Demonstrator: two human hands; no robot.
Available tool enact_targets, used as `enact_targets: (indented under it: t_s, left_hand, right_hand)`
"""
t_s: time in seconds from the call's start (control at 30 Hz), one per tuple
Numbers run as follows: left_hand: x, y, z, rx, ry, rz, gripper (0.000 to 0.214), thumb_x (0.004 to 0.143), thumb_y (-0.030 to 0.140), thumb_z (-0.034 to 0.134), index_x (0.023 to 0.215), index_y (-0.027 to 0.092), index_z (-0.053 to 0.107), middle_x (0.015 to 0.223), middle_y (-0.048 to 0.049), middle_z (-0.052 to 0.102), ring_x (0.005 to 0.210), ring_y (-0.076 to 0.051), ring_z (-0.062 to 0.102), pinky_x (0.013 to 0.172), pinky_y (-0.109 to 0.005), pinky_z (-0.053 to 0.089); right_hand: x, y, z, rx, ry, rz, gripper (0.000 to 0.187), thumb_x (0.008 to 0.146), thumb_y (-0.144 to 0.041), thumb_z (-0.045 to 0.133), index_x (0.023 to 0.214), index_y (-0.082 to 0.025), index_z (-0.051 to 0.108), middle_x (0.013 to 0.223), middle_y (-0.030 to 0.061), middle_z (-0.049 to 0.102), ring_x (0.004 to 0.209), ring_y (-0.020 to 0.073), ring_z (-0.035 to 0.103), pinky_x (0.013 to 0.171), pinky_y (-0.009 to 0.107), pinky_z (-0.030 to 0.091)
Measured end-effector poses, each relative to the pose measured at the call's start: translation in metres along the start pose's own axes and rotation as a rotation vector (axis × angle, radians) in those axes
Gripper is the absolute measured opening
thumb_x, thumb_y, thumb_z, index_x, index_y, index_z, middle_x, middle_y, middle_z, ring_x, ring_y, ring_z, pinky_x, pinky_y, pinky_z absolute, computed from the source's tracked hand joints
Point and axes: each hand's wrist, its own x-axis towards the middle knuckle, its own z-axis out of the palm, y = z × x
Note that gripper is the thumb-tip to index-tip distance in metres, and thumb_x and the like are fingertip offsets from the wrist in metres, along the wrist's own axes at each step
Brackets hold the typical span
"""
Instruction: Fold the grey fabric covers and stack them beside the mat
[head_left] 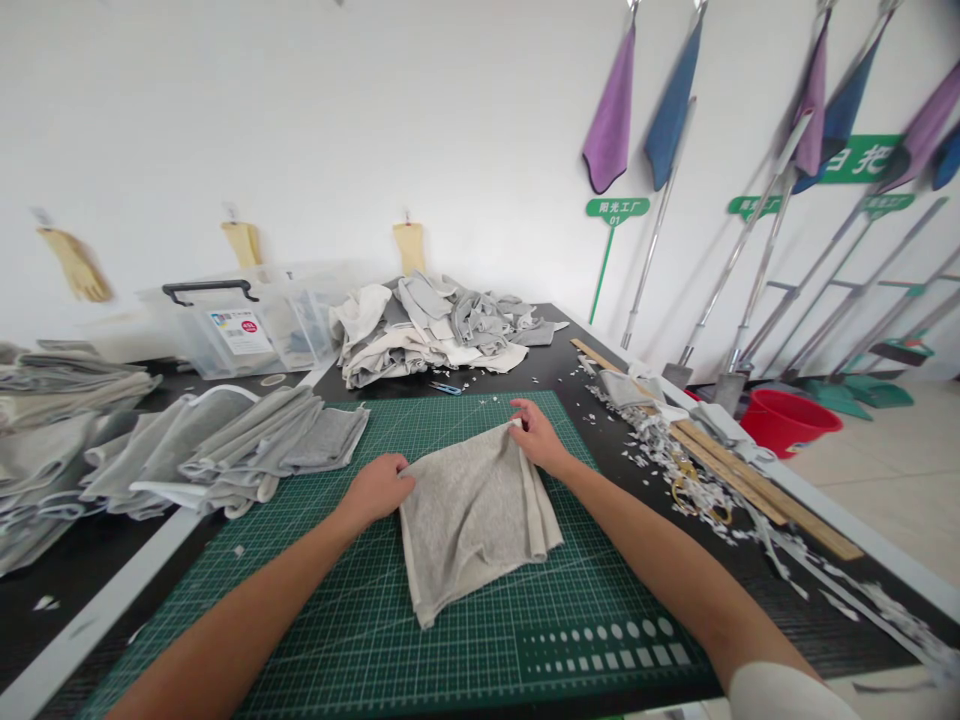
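Note:
A soft grey terry cloth [472, 525] lies folded loosely on a green cutting mat [337, 625], with its near corner hanging toward me. My left hand [379, 490] pinches the cloth's left corner. My right hand [536, 440] grips its far edge with the fingertips, lifting that edge slightly off the mat. Folded grey cloths [255, 445] lie just beyond the mat's left side, closer to my left hand. Small blue-handled thread snips [446, 388] rest on the black table past the mat's far edge.
A heap of grey and cream cloth [427, 335] and a clear plastic bin [247, 335] stand at the back. White scraps [660, 450] and wooden rulers [750, 480] lie along the table's right side. A red bucket [787, 420] and long-handled mops stand beyond that side.

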Motion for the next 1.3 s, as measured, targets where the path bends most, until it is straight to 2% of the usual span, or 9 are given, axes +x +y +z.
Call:
enact_targets:
  t_s: [0.1, 0.2, 0.37, 0.47, 0.6, 0.77, 0.9, 1.1, 1.3]
  left_hand:
    - [0.002, -0.002, 0.000, -0.096, 0.113, -0.034, 0.010, 0.070, 0.027, 0.049, 0.070, 0.019, 0.055, 0.070, -0.0012, 0.060, 0.069, -0.018, 0.055, 0.059, -0.026, 0.035]
    - [0.007, -0.008, -0.001, -0.270, 0.178, -0.087, 0.012, 0.073, 0.030, 0.048, 0.072, 0.019, 0.054, 0.066, 0.0009, 0.056, 0.065, -0.016, 0.054, 0.057, -0.025, 0.035]
    - [0.016, -0.018, -0.003, -0.575, 0.214, -0.110, 0.017, 0.072, 0.035, 0.054, 0.074, 0.019, 0.050, 0.059, 0.0039, 0.051, 0.054, -0.013, 0.049, 0.051, -0.023, 0.035]
    - [0.017, -0.021, -0.005, -0.729, 0.235, -0.085, 0.019, 0.070, 0.036, 0.058, 0.073, 0.019, 0.049, 0.057, 0.0049, 0.049, 0.050, -0.011, 0.046, 0.048, -0.022, 0.034]
    - [0.016, -0.021, -0.008, -0.941, 0.181, -0.015, 0.022, 0.070, 0.035, 0.062, 0.072, 0.018, 0.047, 0.056, 0.0057, 0.048, 0.049, -0.010, 0.044, 0.047, -0.021, 0.034]
    - [0.011, -0.015, -0.016, -1.025, 0.296, 0.092, 0.022, 0.070, 0.032, 0.065, 0.073, 0.017, 0.049, 0.057, 0.0058, 0.048, 0.051, -0.008, 0.044, 0.049, -0.019, 0.034]
    - [0.006, -0.005, -0.021, -1.011, 0.357, 0.038, 0.021, 0.070, 0.032, 0.064, 0.074, 0.017, 0.049, 0.058, 0.0052, 0.051, 0.050, -0.008, 0.045, 0.048, -0.019, 0.033]
    - [0.003, 0.004, -0.019, -0.982, 0.298, -0.170, 0.022, 0.068, 0.031, 0.063, 0.081, 0.016, 0.053, 0.065, 0.0004, 0.057, 0.051, -0.011, 0.052, 0.044, -0.020, 0.038]
    - [-0.007, 0.020, -0.017, -1.043, 0.128, -0.284, 0.032, 0.071, 0.033, 0.060, 0.097, 0.018, 0.050, 0.059, 0.0026, 0.054, 0.040, -0.012, 0.050, 0.033, -0.022, 0.038]
  right_hand:
    - [0.001, 0.000, -0.004, -0.055, -0.014, 0.005, 0.034, 0.074, -0.026, 0.048, 0.106, -0.018, 0.054, 0.088, 0.0027, 0.059, 0.073, 0.0153, 0.053, 0.071, 0.029, 0.043]
    - [0.002, -0.003, -0.010, -0.082, -0.029, 0.009, 0.031, 0.076, -0.029, 0.049, 0.103, -0.018, 0.059, 0.084, 0.0023, 0.061, 0.070, 0.0152, 0.053, 0.068, 0.028, 0.042]
    - [0.004, -0.011, -0.017, -0.208, -0.159, -0.019, 0.028, 0.079, -0.032, 0.048, 0.095, -0.017, 0.066, 0.073, 0.0019, 0.062, 0.062, 0.0141, 0.051, 0.061, 0.026, 0.039]
    - [0.004, -0.015, -0.018, -0.217, -0.179, -0.012, 0.028, 0.078, -0.029, 0.050, 0.095, -0.016, 0.067, 0.078, 0.0036, 0.065, 0.064, 0.0147, 0.053, 0.062, 0.026, 0.039]
    - [0.003, -0.024, -0.026, -0.180, -0.237, -0.045, 0.025, 0.075, -0.023, 0.052, 0.094, -0.017, 0.066, 0.089, 0.0038, 0.067, 0.077, 0.0164, 0.057, 0.070, 0.026, 0.041]
    - [0.003, -0.040, -0.043, -0.150, -0.336, -0.108, 0.026, 0.073, -0.017, 0.050, 0.094, -0.018, 0.065, 0.092, 0.0024, 0.066, 0.083, 0.0167, 0.058, 0.074, 0.026, 0.041]
    - [0.001, -0.046, -0.044, -0.170, -0.334, -0.131, 0.025, 0.075, -0.016, 0.049, 0.095, -0.018, 0.064, 0.092, 0.0025, 0.066, 0.082, 0.0160, 0.057, 0.072, 0.026, 0.041]
    - [-0.006, -0.034, -0.025, -0.215, -0.316, -0.026, 0.028, 0.073, -0.019, 0.053, 0.100, -0.015, 0.061, 0.089, 0.0048, 0.064, 0.076, 0.0156, 0.055, 0.068, 0.026, 0.040]
    - [-0.012, -0.032, -0.017, -0.118, -0.350, 0.123, 0.026, 0.073, -0.018, 0.049, 0.096, -0.017, 0.060, 0.077, 0.0017, 0.059, 0.064, 0.0120, 0.050, 0.056, 0.023, 0.035]
